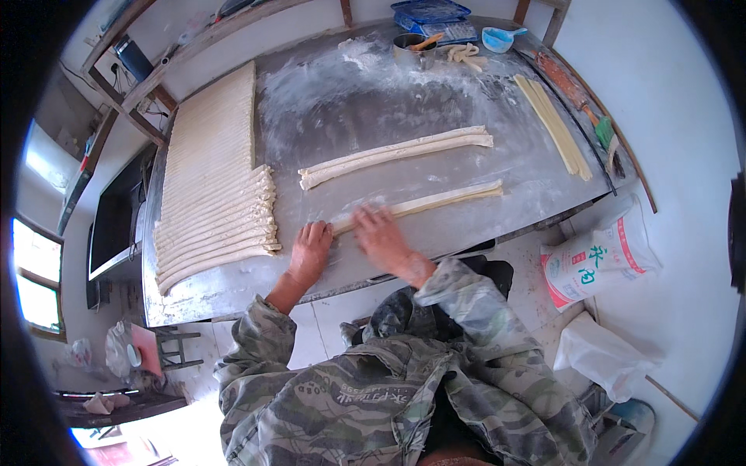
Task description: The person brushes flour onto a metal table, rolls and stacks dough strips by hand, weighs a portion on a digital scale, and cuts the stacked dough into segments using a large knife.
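A long dough strip lies along the near side of the floured metal table. At its left end, the bent fingers of my left hand are pressed together and closed on the dough. My right hand lies over the strip just beside it, fingers stretched out and a little blurred by motion. Farther back, a pair of thicker dough strips lies side by side. Many dough strips are packed in a long row on the left part of the table.
More dough strips lie at the right, near a rolling pin and a green-bound brush. A metal pot, blue scale and blue scoop stand at the back. A white sack leans by the wall.
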Demonstrator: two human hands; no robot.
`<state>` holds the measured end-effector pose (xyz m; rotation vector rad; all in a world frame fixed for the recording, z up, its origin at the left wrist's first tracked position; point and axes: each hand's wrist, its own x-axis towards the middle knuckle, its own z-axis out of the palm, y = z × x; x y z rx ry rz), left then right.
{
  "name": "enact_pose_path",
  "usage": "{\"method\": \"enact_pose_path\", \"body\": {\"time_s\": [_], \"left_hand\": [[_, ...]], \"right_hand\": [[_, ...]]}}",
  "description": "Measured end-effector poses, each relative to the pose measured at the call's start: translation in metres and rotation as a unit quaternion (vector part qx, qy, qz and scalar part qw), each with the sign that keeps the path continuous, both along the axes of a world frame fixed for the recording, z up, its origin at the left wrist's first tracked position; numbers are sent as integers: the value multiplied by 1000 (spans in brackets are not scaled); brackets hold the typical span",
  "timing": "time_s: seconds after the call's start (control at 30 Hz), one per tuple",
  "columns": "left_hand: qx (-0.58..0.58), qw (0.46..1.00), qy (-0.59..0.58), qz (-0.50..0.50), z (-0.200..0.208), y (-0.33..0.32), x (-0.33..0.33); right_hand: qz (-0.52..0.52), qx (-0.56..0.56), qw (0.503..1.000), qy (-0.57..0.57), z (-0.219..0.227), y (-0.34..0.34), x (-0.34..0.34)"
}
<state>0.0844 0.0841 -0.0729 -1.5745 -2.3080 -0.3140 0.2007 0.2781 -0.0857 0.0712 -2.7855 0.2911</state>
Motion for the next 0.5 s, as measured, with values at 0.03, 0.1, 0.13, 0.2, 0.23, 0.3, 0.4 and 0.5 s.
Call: {"method": "enact_pose_path", "body": {"time_s": [0.03, 0.1, 0.13, 0.2, 0.23, 0.3, 0.4, 0.5], "left_hand": [[8, 1000, 10, -2, 0, 0, 3], [25, 999, 29, -7, 0, 1, 11], [28, 999, 32, -1, -1, -1, 10], [40, 999, 32, 8, -7, -2, 10], [39, 998, -33, 35, -4, 1, 10], [37, 982, -160, 95, 11, 6, 8], [-61, 975, -189, 102, 23, 25, -16], [-98, 962, -237, 91, 36, 35, -24]], "right_hand": [[9, -2, 1000, 4, 1, -18, -4], [21, -4, 998, 53, 1, -26, -5], [28, -4, 998, 63, 0, -20, -4], [39, 0, 996, 79, -3, 13, 8], [28, 20, 996, 85, -6, 36, 18], [-11, 51, 998, 45, 2, 89, 43], [-110, 39, 993, 23, 11, 177, 89], [-125, 30, 985, -111, 30, 216, 95]]}}
